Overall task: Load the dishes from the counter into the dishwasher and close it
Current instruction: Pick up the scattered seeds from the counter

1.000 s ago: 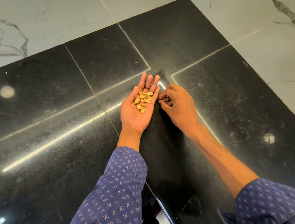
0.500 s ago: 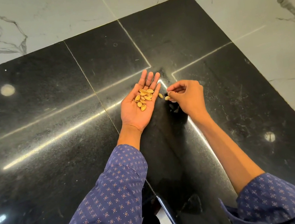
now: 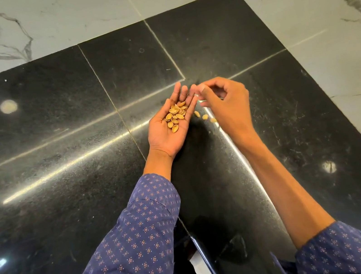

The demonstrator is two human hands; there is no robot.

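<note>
A left hand (image 3: 168, 127), palm up with fingers (image 3: 181, 91) spread flat, cradles a heap of tan, split pistachio shells (image 3: 176, 114). The right hand (image 3: 228, 102) curls beside it, fingertips pinched; three loose shells (image 3: 204, 116) lie beneath them on the glossy black bench (image 3: 54, 134).

No text, label, brand, number or sign can be read anywhere in view. The black counter (image 3: 58, 157) and the marble wall (image 3: 59, 18) carry only veins, seams and glare.
</note>
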